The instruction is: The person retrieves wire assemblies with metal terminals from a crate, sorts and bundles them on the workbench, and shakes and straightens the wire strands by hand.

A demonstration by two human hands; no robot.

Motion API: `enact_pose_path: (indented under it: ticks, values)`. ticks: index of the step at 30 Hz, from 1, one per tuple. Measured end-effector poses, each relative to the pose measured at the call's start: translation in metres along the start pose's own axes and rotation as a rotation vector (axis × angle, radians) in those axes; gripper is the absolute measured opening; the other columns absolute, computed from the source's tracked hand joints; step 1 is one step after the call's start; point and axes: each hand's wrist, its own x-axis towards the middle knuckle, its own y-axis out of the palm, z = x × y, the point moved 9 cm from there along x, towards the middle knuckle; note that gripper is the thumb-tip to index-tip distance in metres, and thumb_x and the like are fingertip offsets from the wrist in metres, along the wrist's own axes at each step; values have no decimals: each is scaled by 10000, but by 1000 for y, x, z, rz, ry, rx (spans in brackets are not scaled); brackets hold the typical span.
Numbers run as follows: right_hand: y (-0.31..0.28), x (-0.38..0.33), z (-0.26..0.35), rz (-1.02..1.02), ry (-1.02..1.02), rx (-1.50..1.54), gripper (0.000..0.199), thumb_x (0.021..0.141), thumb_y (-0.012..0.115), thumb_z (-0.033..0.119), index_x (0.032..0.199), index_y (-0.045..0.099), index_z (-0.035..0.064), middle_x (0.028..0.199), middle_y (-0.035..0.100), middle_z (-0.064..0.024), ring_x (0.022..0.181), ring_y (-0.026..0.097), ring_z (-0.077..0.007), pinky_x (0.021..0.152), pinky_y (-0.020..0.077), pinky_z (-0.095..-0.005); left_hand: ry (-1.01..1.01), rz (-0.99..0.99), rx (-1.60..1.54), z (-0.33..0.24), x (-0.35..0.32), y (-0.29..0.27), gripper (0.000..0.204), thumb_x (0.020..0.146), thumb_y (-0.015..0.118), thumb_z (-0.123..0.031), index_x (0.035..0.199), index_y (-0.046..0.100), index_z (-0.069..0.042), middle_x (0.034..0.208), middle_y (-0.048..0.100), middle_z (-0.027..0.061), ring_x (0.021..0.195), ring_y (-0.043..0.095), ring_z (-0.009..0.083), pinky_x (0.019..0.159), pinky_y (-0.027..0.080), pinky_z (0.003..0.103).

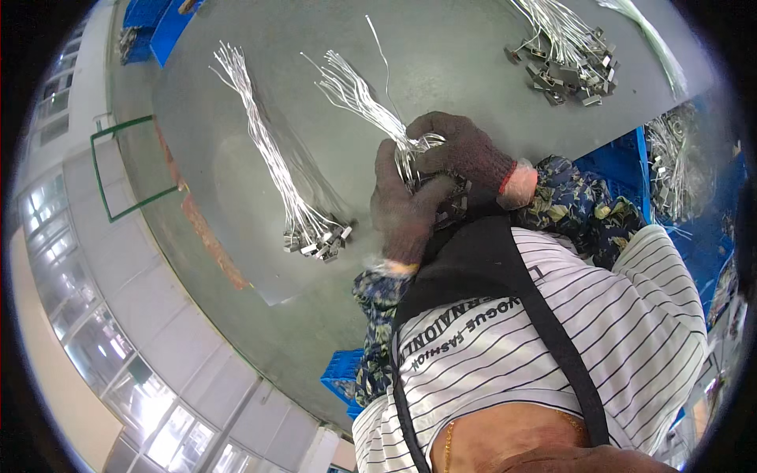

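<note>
Both of my hands, in dark brown knit gloves, close around a bundle of thin white wires (359, 101) near my body. My left hand (400, 211) grips it from the left side. My right hand (465, 154) wraps over it from the right, fingers bent near the gathered part. The wires' loose ends fan away from me, and one strand sticks up apart. Dark parts at the near end are mostly hidden under my hands. To the left lies another wire bundle (272, 158), straight, with small metal pieces (317, 239) at its near end.
A third wire bundle (561, 31) with metal pieces (574, 77) lies at the far right of the grey table (441, 63), beside a whitish plastic strip (658, 47). A blue crate (623, 167) stands at the right, near many wires (674, 162). More blue crates (341, 369) stand at lower left and far left.
</note>
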Motion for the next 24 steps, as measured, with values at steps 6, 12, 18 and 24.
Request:
enact_pose_path:
  ticks: [6, 12, 18, 24]
  values:
    - [4, -6, -16, 106, 6, 166, 357, 777, 718, 130, 1100, 638, 1, 937, 669, -79, 867, 638, -153, 734, 521, -309, -105, -55, -270, 26, 13, -36, 551, 780, 690, -53, 1304, 553, 50, 996, 658, 113, 840, 645, 155, 755, 540, 277]
    - [6, 0, -32, 76, 197, 392, 366, 732, 716, 67, 1088, 645, 18, 919, 639, -89, 832, 637, -151, 705, 512, -291, -243, -6, -241, 44, 25, -59, 542, 777, 706, -73, 1283, 565, 61, 829, 637, 69, 687, 599, 133, 626, 499, 266]
    - [6, 2, -17, 79, -133, 119, 340, 785, 620, -12, 1123, 651, -18, 1037, 655, -70, 853, 624, -111, 749, 515, -248, -86, 38, 283, 9, 24, -10, 732, 762, 757, -196, 1412, 457, -45, 842, 690, 107, 756, 682, 214, 699, 537, 343]
    - [3, -20, 20, 61, -631, -277, 283, 801, 616, 21, 1073, 677, -29, 1121, 659, -91, 901, 646, -147, 785, 525, -264, 177, 59, 588, 18, 4, -4, 740, 848, 703, -153, 1485, 326, -132, 861, 694, 121, 768, 693, 266, 668, 549, 396]
